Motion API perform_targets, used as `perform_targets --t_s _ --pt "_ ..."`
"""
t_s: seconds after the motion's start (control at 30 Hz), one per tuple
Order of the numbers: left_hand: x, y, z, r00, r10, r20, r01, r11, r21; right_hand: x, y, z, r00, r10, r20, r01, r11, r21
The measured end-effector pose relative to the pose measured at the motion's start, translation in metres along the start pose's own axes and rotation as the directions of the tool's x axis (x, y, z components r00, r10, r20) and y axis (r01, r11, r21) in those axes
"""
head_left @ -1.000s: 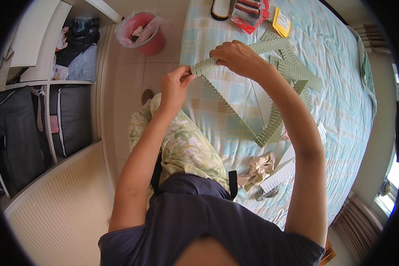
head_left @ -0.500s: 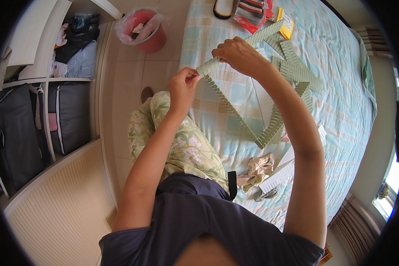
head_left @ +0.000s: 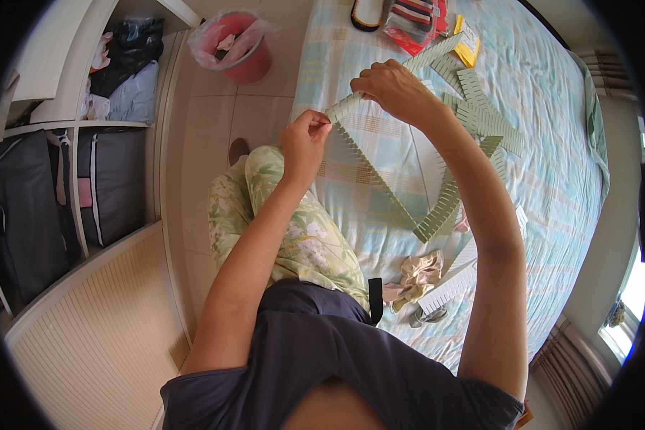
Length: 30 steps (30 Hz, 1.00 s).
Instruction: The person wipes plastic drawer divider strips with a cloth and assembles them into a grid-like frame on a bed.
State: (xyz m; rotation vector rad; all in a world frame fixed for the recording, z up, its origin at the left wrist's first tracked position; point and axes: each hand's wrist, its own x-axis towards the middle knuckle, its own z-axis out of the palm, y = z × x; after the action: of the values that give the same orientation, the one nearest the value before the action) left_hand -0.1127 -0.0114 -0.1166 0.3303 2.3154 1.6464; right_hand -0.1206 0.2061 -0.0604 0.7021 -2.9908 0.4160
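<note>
My left hand (head_left: 307,140) pinches the near end of a pale green slotted strip (head_left: 345,108), which looks like a drawer divider. Farther along the same strip, my right hand (head_left: 393,87) grips it with bent fingers. From the left hand's end, a second slotted strip (head_left: 369,170) slants down to the right and meets another green strip (head_left: 441,213) at a corner. More green strips (head_left: 486,115) cross each other on the bed beyond my right forearm, which hides some of them.
White slotted strips (head_left: 451,288) and crumpled beige cloth (head_left: 421,269) lie on the checked bed sheet (head_left: 552,215) beside me. At the far end are a yellow packet (head_left: 467,44) and bagged striped fabric (head_left: 411,20). Left stand a lined red bin (head_left: 247,61) and an open cupboard (head_left: 75,129).
My left hand has moved slightly to the right along with the strip end. My right hand has shifted a little to the right, its hold kept.
</note>
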Motion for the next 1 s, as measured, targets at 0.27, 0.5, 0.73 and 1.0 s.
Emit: perform_targets --t_s 0.27,0.5,0.73,1.0 --pt "-0.017 -0.024 0.023 0.928 -0.341 0.150 0.373 0.863 -0.342 0.001 0.009 -0.005 0.994 0.051 0.094 -0.054 0.998 0.028" --pt "-0.029 -0.024 0.064 0.834 -0.512 0.206 0.547 0.814 -0.196 0.000 0.016 -0.003 0.995 0.041 0.092 -0.048 0.996 0.072" --pt "-0.031 -0.031 0.071 0.850 -0.507 0.142 0.526 0.808 -0.264 0.002 0.013 0.005 0.991 0.032 0.128 -0.036 0.999 0.030" --pt "-0.030 -0.023 0.070 0.861 -0.494 0.125 0.508 0.816 -0.276 -0.005 0.003 0.037 0.962 -0.021 0.274 0.110 0.943 -0.314"
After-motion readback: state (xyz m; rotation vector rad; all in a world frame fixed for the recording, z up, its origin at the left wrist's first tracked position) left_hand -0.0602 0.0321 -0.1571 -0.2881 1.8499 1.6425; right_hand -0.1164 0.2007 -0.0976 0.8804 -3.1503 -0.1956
